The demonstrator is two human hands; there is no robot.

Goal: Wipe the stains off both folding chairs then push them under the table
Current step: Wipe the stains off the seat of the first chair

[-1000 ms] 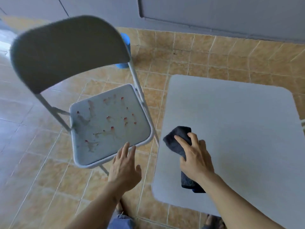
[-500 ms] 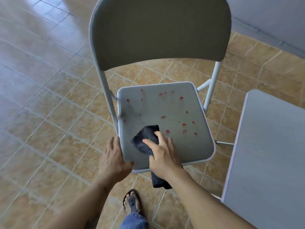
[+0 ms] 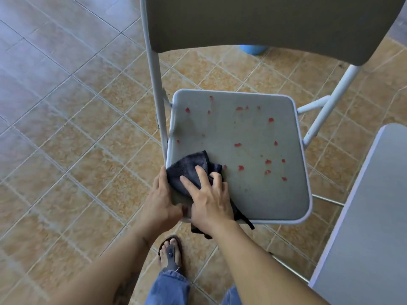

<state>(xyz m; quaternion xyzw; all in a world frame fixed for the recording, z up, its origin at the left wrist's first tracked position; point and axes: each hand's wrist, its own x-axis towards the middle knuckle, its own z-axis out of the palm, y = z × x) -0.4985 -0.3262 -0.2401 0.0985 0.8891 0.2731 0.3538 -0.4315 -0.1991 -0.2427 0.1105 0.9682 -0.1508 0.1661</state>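
A grey folding chair (image 3: pixel 253 194) stands in front of me, its seat dotted with several small red stains (image 3: pixel 241 167). Its backrest (image 3: pixel 264 20) fills the top of the view. My right hand (image 3: pixel 208 195) presses a dark blue cloth (image 3: pixel 189 167) flat on the seat's near left corner, part of the cloth hanging over the front edge. My left hand (image 3: pixel 159 201) grips the seat's near left edge, touching the cloth. The grey table (image 3: pixel 374 227) is at the right, close to the chair. Only one chair is in view.
Tan floor tiles (image 3: pixel 77 150) surround the chair, with open floor to the left. A blue object (image 3: pixel 253 49) shows on the floor behind the backrest. My sandalled foot (image 3: pixel 170 252) and jeans are below the seat's front edge.
My right hand carried the cloth from the table onto the chair seat and slid it toward the near left corner. My left hand closed on the seat edge. The view moved closer.
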